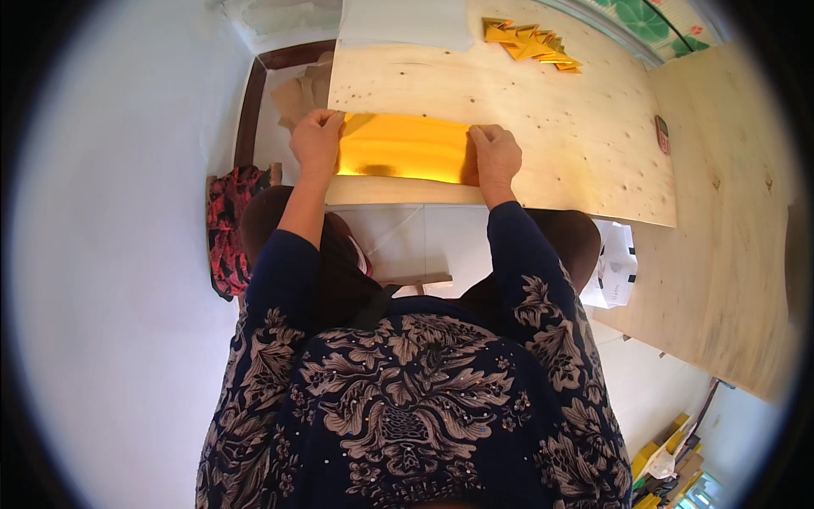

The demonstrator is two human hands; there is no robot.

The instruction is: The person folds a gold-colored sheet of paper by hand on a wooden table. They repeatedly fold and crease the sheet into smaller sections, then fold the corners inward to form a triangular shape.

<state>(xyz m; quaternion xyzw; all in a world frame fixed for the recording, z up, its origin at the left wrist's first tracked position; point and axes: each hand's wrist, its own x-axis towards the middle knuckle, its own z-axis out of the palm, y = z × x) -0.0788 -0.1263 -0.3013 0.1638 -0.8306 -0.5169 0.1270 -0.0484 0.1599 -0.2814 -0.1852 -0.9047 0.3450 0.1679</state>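
A shiny gold foil paper sheet (407, 146), long and narrow, lies across the near edge of the wooden table. At its left end, my left hand (315, 144) pinches the far corner between thumb and fingers. My right hand (497, 157) grips the far right corner in the same way. The sheet looks nearly flat between both hands, with dark reflections near its lower left part and right end. Toward the far side of the table lies a pile of folded gold paper pieces (532, 44).
The light wooden table (585, 144) has a white sheet (405, 21) at its far left. On its right side rests a small red and grey device (662, 135). A white bag (612, 267) stands below the right edge. Red and black patterned cloth (229, 229) hangs at left.
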